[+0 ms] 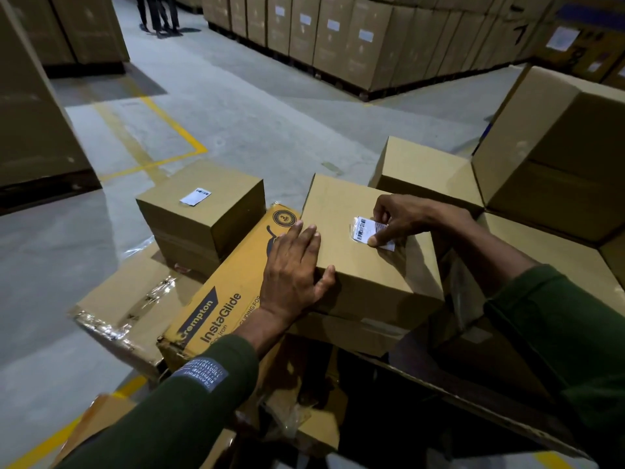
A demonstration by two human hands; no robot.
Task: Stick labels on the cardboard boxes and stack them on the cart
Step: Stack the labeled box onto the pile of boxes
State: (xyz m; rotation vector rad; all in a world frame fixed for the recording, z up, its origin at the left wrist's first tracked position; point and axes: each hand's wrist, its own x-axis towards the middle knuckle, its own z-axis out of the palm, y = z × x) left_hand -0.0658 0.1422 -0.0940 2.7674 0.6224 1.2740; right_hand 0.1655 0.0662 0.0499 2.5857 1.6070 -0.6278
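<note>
A plain cardboard box (pixel 358 245) lies in front of me on top of other boxes. My left hand (pixel 294 265) rests flat on its near left corner, fingers straight and thumb over the front edge. My right hand (pixel 402 218) pinches a white barcode label (pixel 367 230) with thumb and fingers and holds it against the box's top face. Left of it, a smaller box (pixel 209 211) with a white label (pixel 195 196) on top stands on another carton. No cart is visible.
A yellow Crompton InstaGlide carton (pixel 223 299) lies under my left wrist. More plain boxes (pixel 554 154) stack at the right. Torn cardboard and plastic wrap (pixel 128 306) litter the floor. Palletised box rows (pixel 338 38) line the back. People's legs (pixel 159 15) stand far off.
</note>
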